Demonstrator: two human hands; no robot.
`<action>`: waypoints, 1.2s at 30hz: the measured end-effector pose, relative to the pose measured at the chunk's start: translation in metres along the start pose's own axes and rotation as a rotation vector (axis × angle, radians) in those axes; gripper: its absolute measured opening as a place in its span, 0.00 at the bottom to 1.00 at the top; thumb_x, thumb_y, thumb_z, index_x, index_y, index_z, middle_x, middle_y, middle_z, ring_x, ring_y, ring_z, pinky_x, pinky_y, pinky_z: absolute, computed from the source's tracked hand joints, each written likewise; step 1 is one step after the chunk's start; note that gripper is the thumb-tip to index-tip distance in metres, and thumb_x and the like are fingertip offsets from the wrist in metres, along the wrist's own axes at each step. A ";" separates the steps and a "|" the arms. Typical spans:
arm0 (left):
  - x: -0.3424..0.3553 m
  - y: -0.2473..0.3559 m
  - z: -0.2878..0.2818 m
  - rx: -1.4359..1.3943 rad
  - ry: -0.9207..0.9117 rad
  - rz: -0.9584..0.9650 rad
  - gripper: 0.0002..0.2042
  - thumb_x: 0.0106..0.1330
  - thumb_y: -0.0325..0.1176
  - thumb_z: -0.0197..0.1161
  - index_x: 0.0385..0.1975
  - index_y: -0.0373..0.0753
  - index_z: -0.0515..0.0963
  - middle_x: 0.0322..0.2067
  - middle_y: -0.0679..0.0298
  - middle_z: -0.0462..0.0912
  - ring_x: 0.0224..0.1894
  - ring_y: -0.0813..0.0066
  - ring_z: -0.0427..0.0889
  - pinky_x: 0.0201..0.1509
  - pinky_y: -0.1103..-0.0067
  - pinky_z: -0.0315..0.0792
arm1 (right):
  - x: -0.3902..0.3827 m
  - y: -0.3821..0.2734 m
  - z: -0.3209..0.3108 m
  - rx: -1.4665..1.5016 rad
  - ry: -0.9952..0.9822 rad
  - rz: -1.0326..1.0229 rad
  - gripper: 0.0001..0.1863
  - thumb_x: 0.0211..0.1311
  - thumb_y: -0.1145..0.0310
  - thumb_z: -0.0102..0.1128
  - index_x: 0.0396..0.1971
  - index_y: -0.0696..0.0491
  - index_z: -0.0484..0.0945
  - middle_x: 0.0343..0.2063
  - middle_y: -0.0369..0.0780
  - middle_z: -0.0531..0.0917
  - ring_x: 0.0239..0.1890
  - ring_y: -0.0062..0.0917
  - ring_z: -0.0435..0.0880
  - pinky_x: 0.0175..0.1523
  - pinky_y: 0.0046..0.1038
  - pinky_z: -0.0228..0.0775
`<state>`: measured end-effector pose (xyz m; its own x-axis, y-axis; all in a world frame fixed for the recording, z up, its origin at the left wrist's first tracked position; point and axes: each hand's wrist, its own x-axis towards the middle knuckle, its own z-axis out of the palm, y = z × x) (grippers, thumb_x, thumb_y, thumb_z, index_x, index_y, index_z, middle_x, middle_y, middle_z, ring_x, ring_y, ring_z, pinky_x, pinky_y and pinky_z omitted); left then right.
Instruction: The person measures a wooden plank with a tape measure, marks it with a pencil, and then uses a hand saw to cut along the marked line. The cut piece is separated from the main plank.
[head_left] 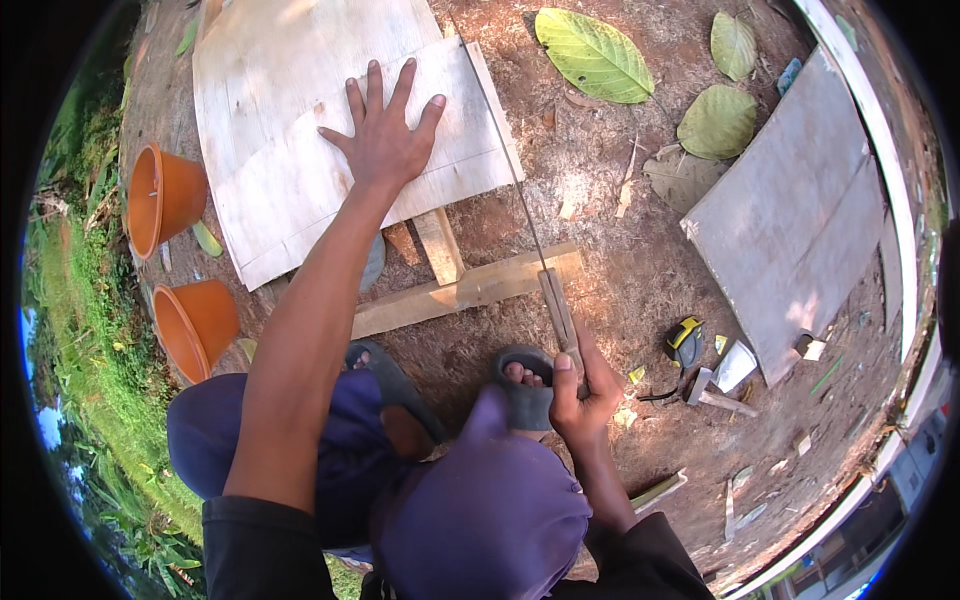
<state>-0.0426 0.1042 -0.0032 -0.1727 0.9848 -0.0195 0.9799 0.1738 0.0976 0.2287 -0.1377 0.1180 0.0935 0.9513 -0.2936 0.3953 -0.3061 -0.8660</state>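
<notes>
My left hand [385,140] lies flat with fingers spread on a pale plywood sheet [265,160]. In my right hand [588,395] is the wooden handle of a handsaw [557,310], gripped below the sheet's near right corner. The saw's thin dark blade, seen almost edge-on, runs up along the right side of the sheet, with a narrow strip of wood on its far side. Beneath the sheet, a wooden beam [470,288] and a short crosspiece [437,245] show; the rest of that support is hidden.
Two orange pots [200,325] lie tipped at the left. A grey board [790,220] rests at the right, near a yellow-black tape measure [685,342] and a hammer [722,398]. Large leaves [595,55] lie on the dirt beyond. My sandaled feet [525,385] are close to the beam.
</notes>
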 end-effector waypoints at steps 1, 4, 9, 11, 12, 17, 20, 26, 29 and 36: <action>-0.001 0.002 0.001 -0.011 -0.012 -0.006 0.36 0.72 0.71 0.44 0.78 0.66 0.58 0.82 0.60 0.46 0.83 0.48 0.38 0.70 0.23 0.28 | -0.012 0.002 -0.010 -0.034 0.013 -0.050 0.25 0.69 0.68 0.59 0.60 0.70 0.76 0.37 0.53 0.89 0.33 0.34 0.92 0.37 0.31 0.81; -0.003 0.000 0.000 0.004 -0.016 -0.007 0.37 0.72 0.72 0.43 0.78 0.67 0.57 0.82 0.61 0.45 0.83 0.48 0.37 0.70 0.23 0.28 | -0.050 0.005 -0.037 -0.091 0.021 -0.133 0.25 0.68 0.70 0.61 0.60 0.70 0.76 0.37 0.53 0.89 0.35 0.32 0.92 0.38 0.29 0.81; 0.004 0.004 0.001 0.018 0.009 0.004 0.37 0.72 0.72 0.43 0.79 0.66 0.57 0.82 0.60 0.45 0.83 0.48 0.37 0.70 0.22 0.29 | 0.018 -0.015 0.004 0.017 0.006 0.020 0.24 0.69 0.71 0.61 0.61 0.68 0.77 0.35 0.51 0.90 0.33 0.29 0.92 0.36 0.28 0.81; 0.008 0.001 -0.002 0.010 -0.001 0.000 0.37 0.71 0.73 0.43 0.79 0.66 0.57 0.82 0.60 0.45 0.83 0.48 0.37 0.70 0.22 0.29 | 0.031 -0.020 0.013 -0.001 0.001 0.049 0.24 0.69 0.71 0.60 0.61 0.68 0.77 0.33 0.50 0.90 0.31 0.28 0.92 0.36 0.28 0.81; 0.005 0.001 -0.001 0.003 -0.001 0.001 0.37 0.72 0.72 0.44 0.78 0.66 0.57 0.82 0.60 0.45 0.83 0.48 0.38 0.70 0.23 0.29 | 0.022 -0.012 0.011 -0.022 0.027 -0.008 0.24 0.69 0.71 0.60 0.61 0.68 0.77 0.33 0.50 0.90 0.31 0.28 0.91 0.36 0.28 0.81; 0.001 -0.001 0.001 0.019 0.026 0.006 0.36 0.72 0.71 0.46 0.78 0.66 0.58 0.82 0.59 0.46 0.83 0.48 0.39 0.71 0.24 0.28 | -0.041 0.012 -0.029 -0.048 0.047 -0.116 0.25 0.73 0.65 0.56 0.60 0.69 0.77 0.37 0.53 0.90 0.34 0.33 0.92 0.39 0.29 0.82; 0.003 0.002 0.000 0.000 0.032 0.015 0.36 0.72 0.70 0.46 0.78 0.66 0.58 0.81 0.59 0.46 0.83 0.48 0.39 0.71 0.24 0.28 | -0.019 0.002 -0.011 0.032 0.112 -0.126 0.25 0.72 0.66 0.57 0.60 0.70 0.77 0.35 0.52 0.90 0.34 0.32 0.92 0.39 0.28 0.81; 0.003 0.002 0.002 -0.014 0.023 0.001 0.36 0.72 0.70 0.46 0.78 0.65 0.59 0.81 0.59 0.47 0.83 0.48 0.39 0.71 0.24 0.28 | 0.002 -0.009 -0.003 -0.045 0.008 -0.028 0.24 0.70 0.69 0.58 0.60 0.70 0.77 0.36 0.53 0.89 0.36 0.33 0.92 0.40 0.28 0.82; 0.001 0.000 -0.002 0.004 0.015 -0.010 0.37 0.72 0.71 0.46 0.78 0.65 0.58 0.81 0.59 0.47 0.83 0.49 0.39 0.71 0.25 0.28 | -0.035 -0.001 -0.027 -0.077 0.020 -0.143 0.24 0.73 0.68 0.56 0.59 0.72 0.76 0.40 0.55 0.89 0.39 0.36 0.93 0.42 0.29 0.83; 0.005 0.001 0.003 -0.001 -0.009 -0.014 0.37 0.72 0.72 0.43 0.78 0.66 0.57 0.82 0.60 0.45 0.83 0.48 0.37 0.71 0.23 0.28 | 0.030 -0.038 0.005 0.000 -0.048 0.118 0.23 0.72 0.70 0.55 0.60 0.70 0.76 0.40 0.54 0.90 0.37 0.31 0.93 0.39 0.28 0.82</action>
<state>-0.0422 0.1097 -0.0062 -0.1860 0.9821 -0.0297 0.9773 0.1881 0.0979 0.2120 -0.0976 0.1396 0.0953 0.9059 -0.4126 0.3838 -0.4159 -0.8244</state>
